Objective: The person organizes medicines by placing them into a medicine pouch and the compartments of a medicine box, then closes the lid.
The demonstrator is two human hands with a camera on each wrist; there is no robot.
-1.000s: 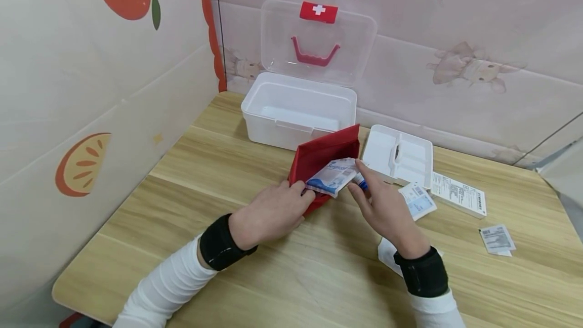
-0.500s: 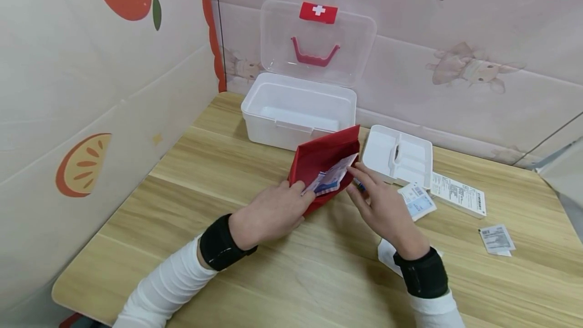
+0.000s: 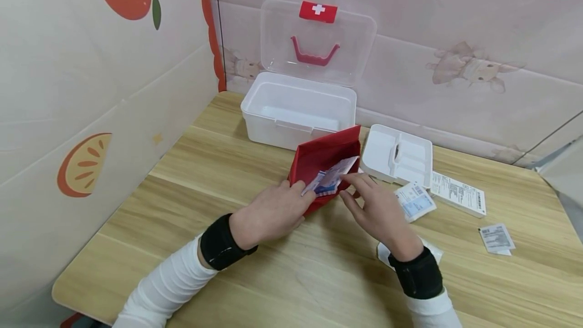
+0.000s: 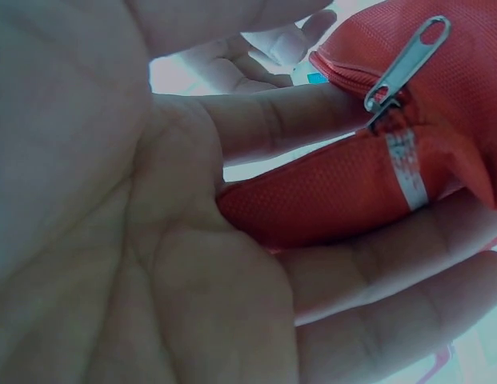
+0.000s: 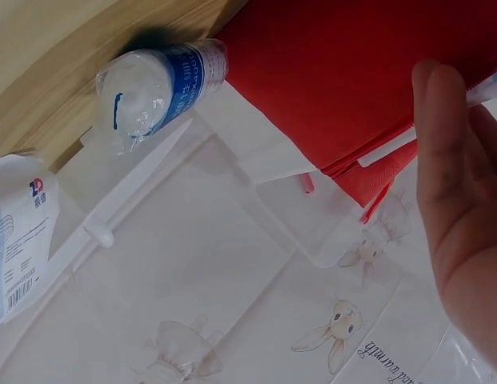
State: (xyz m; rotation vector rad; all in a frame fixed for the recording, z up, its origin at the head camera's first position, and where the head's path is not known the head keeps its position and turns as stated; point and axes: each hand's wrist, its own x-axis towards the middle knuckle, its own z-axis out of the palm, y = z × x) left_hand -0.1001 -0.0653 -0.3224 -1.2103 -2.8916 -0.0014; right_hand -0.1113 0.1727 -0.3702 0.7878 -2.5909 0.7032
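Observation:
A red zip pouch (image 3: 328,148) stands propped on the table with its mouth wide. My left hand (image 3: 273,211) grips its near left side; in the left wrist view its fingers lie around the red fabric beside the metal zipper pull (image 4: 408,64). Inside the pouch a blue-and-white plastic packet (image 3: 338,171) leans against the front wall. My right hand (image 3: 375,209) is at the pouch's right rim, index finger and thumb apart and loosely bent. In the right wrist view a clear-wrapped elastic bandage roll (image 5: 192,76) lies beside the pouch; the right hand hides it from the head view.
Behind the pouch is a white first-aid box (image 3: 273,128), lid raised. A divided white tray (image 3: 371,153) is to its right. Nearby lie a blue-white packet (image 3: 415,201), a white printed box (image 3: 460,195), small sachets (image 3: 496,239) and a white packet (image 3: 430,249) under the right wrist.
The blue-and-white packet has dropped from the right fingers down into the pouch. The right hand has then shifted left and slightly down along the rim; the left hand keeps its grip.

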